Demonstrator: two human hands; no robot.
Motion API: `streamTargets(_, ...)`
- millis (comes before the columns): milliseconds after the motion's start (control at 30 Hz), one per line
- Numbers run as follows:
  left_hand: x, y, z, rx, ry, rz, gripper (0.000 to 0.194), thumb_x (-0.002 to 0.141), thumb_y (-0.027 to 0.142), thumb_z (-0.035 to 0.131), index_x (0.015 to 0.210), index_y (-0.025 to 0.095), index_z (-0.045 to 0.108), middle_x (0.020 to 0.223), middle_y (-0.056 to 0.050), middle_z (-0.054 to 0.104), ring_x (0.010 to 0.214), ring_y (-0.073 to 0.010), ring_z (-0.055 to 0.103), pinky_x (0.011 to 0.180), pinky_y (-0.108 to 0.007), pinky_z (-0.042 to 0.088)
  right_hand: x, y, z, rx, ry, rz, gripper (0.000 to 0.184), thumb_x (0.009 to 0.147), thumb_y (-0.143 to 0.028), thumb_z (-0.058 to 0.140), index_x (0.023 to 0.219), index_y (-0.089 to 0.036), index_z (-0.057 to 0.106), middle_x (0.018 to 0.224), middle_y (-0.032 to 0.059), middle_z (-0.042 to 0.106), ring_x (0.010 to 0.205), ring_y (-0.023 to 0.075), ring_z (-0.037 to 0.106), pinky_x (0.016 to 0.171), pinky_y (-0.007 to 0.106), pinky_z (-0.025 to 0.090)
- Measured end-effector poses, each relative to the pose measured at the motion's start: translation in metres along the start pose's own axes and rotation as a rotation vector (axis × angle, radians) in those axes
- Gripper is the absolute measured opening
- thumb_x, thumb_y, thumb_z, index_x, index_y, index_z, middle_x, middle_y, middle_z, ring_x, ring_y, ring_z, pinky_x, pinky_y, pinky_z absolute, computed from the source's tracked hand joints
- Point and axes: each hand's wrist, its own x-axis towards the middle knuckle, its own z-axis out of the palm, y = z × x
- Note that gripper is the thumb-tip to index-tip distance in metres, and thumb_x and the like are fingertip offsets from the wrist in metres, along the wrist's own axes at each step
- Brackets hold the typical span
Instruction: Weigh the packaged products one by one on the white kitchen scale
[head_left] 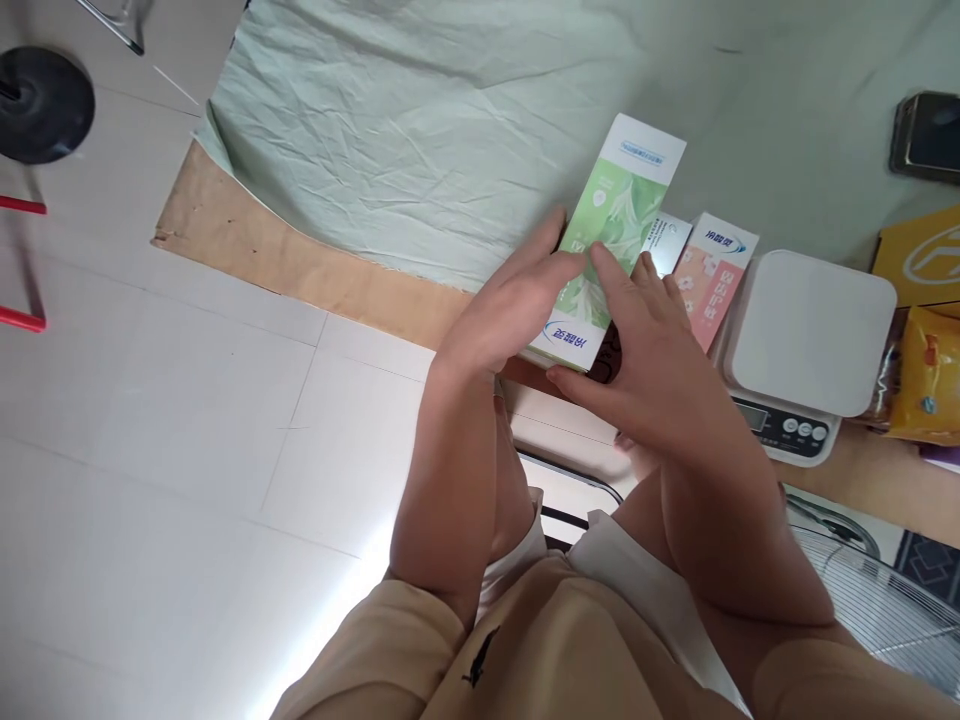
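Observation:
My left hand (510, 305) and my right hand (645, 355) both grip a flat green and white box (626, 205) at its near end, above the edge of a bed covered by a pale green sheet (420, 130). My left fingers lie along the box's left side. My right index finger and thumb pinch its near right corner. Something dark shows under my right fingers; I cannot make it out. Just right of the green box lie a pink and white box (712, 275) and a sliver of a white one (667, 243).
A white digital scale (810, 340) stands right of the boxes. Yellow packages (926, 375) lie beyond it, and a dark phone (926, 135) rests on the sheet at top right. A fan grille (885, 600) sits low right. White floor tiles (150, 440) and a black round base (45, 105) lie left.

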Motion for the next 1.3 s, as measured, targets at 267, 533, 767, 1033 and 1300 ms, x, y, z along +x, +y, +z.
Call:
streamTargets(267,-0.008,0.027,-0.007,-0.141,-0.250,-0.153,0.023,0.094,0.021,0.054,0.107,0.027,0.072,0.104,0.003,0.073,0.113,-0.0254,0.077,0.085,-0.041,0.067,-0.002,0.004,0.009,-0.120,0.028,-0.045,0.100,0.078,-0.067,0.080,0.163,-0.035,0.039,0.174,0.0068,0.041,0.167,0.0462,0.018,0.133,0.077,0.006)
streamTargets(533,-0.015,0.030,-0.002,-0.292,-0.267,-0.224,0.020,0.094,0.019,0.052,0.102,0.022,0.070,0.089,0.000,0.068,0.105,-0.0255,0.077,0.083,-0.038,0.067,-0.003,0.000,0.009,-0.308,-0.047,-0.080,0.091,0.092,-0.065,0.063,0.168,-0.031,0.026,0.176,0.0126,0.034,0.167,0.0447,0.018,0.131,0.079,0.007)
streamTargets(767,-0.009,0.020,0.002,-0.276,-0.248,-0.204,0.033,0.089,0.015,0.045,0.108,0.023,0.070,0.084,-0.002,0.066,0.090,-0.0240,0.078,0.072,-0.036,0.064,-0.015,0.013,-0.025,-0.256,-0.005,-0.023,0.096,0.090,-0.060,0.068,0.169,-0.033,0.021,0.178,0.0128,0.028,0.168,0.0480,0.013,0.129,0.081,0.018)
streamTargets(1033,0.001,0.017,0.007,-0.254,-0.256,-0.156,0.035,0.091,0.014,0.047,0.116,0.024,0.069,0.095,-0.005,0.070,0.104,-0.0250,0.072,0.077,-0.035,0.062,-0.022,0.036,-0.038,-0.151,0.084,0.060,0.069,0.095,-0.038,0.057,0.160,-0.032,0.038,0.176,0.0104,0.030,0.168,0.0467,0.015,0.127,0.079,0.031)
streamTargets(1300,-0.012,0.017,0.002,-0.210,-0.219,-0.186,0.045,0.092,0.011,0.042,0.128,0.022,0.067,0.094,-0.002,0.064,0.084,-0.0156,0.061,0.089,-0.044,0.061,-0.023,0.045,-0.030,-0.228,0.034,-0.018,0.055,0.097,-0.037,0.054,0.152,-0.029,0.051,0.181,0.0096,0.020,0.169,0.0502,0.005,0.126,0.082,0.026)
